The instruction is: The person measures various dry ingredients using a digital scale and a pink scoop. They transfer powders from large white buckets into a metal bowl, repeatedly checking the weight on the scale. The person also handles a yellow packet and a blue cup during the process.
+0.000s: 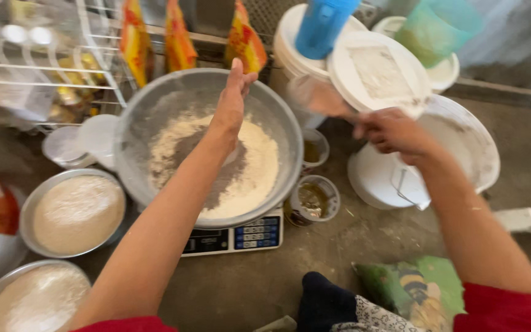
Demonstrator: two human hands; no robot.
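While the left hand (pixel 235 92) is reaching out over the big metal bowl (pixel 155 110), its fingers are lying straight and pressed together, palm turned sideways, hovering above the heap of flour (pixel 253 166) without gripping anything. The bowl is sitting on a digital scale (pixel 235 237) on the concrete floor (pixel 247 289). The right hand (pixel 391 130) is closing around the handle of a clear scoop (pixel 311 95), which is blurred, holding it just beside the bowl's far rim and over a white bucket (pixel 462 154). A round white lid (pixel 379 71) dusted with flour is lying above that hand.

Behind the bowl, three orange-and-yellow packets (pixel 179 40) are hanging in a row; their print is too blurred to tell. A white wire rack (pixel 50 61) is standing at the far left. A blue container (pixel 324 24) is resting on another white bucket (pixel 293 43). Two small clear cups (pixel 313 200) of yellowish liquid are sitting between bowl and bucket. Two metal pans (pixel 75 212) of flour are lying at the left.
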